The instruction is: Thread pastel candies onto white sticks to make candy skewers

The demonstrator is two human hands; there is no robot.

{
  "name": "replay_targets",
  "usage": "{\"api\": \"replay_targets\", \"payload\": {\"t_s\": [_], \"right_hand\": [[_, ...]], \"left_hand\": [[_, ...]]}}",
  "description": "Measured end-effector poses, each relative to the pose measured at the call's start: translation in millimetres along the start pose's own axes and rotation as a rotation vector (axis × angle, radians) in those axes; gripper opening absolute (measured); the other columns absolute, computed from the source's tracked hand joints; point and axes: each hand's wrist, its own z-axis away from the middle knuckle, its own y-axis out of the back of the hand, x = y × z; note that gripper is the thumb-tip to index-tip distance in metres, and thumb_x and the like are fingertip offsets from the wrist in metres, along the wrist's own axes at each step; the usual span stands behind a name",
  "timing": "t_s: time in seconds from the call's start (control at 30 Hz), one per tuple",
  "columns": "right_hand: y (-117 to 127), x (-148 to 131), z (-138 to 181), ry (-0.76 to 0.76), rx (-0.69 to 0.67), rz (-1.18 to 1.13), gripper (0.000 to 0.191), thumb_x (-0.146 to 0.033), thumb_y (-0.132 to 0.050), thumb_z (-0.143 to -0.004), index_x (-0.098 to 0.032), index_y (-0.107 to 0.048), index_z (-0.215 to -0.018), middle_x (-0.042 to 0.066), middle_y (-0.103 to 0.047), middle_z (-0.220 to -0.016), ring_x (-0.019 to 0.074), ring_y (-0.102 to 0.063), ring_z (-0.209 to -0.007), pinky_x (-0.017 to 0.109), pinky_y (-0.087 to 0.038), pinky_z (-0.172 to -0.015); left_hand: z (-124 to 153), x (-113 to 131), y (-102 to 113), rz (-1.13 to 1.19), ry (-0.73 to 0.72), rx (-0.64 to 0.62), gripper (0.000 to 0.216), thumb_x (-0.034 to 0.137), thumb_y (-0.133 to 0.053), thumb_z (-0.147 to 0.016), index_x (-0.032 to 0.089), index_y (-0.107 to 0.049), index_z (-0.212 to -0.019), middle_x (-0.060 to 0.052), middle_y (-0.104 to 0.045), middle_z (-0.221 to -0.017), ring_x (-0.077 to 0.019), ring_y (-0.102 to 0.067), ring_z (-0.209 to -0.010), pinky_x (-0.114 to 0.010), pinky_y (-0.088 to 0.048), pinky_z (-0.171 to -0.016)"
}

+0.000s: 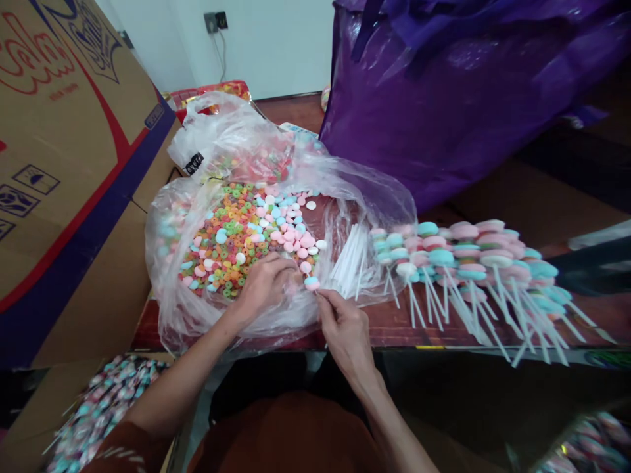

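Observation:
A clear plastic bag lies open on the table, full of small coloured ring candies and pink, blue and white disc candies. My left hand is curled inside the bag over the candies, fingers pressed together near a pink-and-blue candy. My right hand pinches a thin white stick beside that candy. A bundle of white sticks lies in the bag's right side. To the right, a row of finished candy sticks lies on the table.
A big cardboard box stands at the left. A purple plastic bag rises behind the table. Another clear bag of sweets sits at the back. A box of finished candy sticks lies lower left, below the table edge.

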Motion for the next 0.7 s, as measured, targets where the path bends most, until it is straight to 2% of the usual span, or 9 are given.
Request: {"api": "replay_targets", "payload": {"t_s": [0.1, 0.2, 0.27, 0.47, 0.7], "right_hand": [[0, -1, 1, 0.005, -0.007, -0.007, 0.035, -0.036, -0.047, -0.095, -0.015, -0.076, -0.097, 0.002, -0.067, -0.065, 0.0141, -0.055, -0.055, 0.023, -0.041, -0.057], [-2, -2, 1, 0.005, -0.011, -0.016, 0.035, -0.035, -0.047, -0.095, -0.015, -0.076, -0.098, 0.003, -0.068, -0.067, 0.0140, -0.057, -0.055, 0.022, -0.041, -0.055], [-3, -4, 1, 0.018, -0.015, -0.013, 0.035, -0.035, -0.047, -0.096, -0.016, -0.075, -0.097, 0.003, -0.069, -0.068, 0.0140, -0.058, -0.055, 0.022, -0.041, -0.055], [-5, -9, 3, 0.114, -0.030, 0.070, 0.034, -0.031, -0.044, -0.097, -0.017, -0.075, -0.093, 0.003, -0.068, -0.065, 0.0140, -0.057, -0.054, 0.022, -0.041, -0.056], [-6, -12, 4, 0.153, -0.047, 0.125, 0.036, -0.030, -0.042, -0.098, -0.015, -0.075, -0.094, 0.002, -0.065, -0.062, 0.0127, -0.053, -0.050, 0.022, -0.039, -0.055]], "left_hand": [[0, -13, 9, 0.279, 0.149, 0.109, 0.020, 0.025, -0.061, -0.086, 0.015, -0.076, -0.093, -0.005, -0.069, -0.084, -0.0133, -0.060, -0.069, -0.024, -0.046, -0.065], [6, -20, 18, 0.387, 0.239, 0.101, 0.022, 0.030, -0.062, -0.084, 0.014, -0.076, -0.093, -0.002, -0.067, -0.072, -0.0117, -0.056, -0.057, -0.023, -0.043, -0.056], [10, -20, 22, 0.321, 0.220, 0.113, 0.021, 0.028, -0.061, -0.085, 0.015, -0.076, -0.092, -0.002, -0.067, -0.071, -0.0123, -0.057, -0.059, -0.023, -0.044, -0.057], [19, -11, 22, -0.046, 0.020, 0.143, 0.016, 0.020, -0.060, -0.088, 0.019, -0.076, -0.091, -0.005, -0.069, -0.089, -0.0153, -0.063, -0.081, -0.026, -0.049, -0.075], [16, -9, 18, -0.262, -0.074, 0.045, 0.019, 0.018, -0.053, -0.094, 0.017, -0.072, -0.097, -0.007, -0.062, -0.097, -0.0169, -0.061, -0.086, -0.028, -0.049, -0.078]]}}
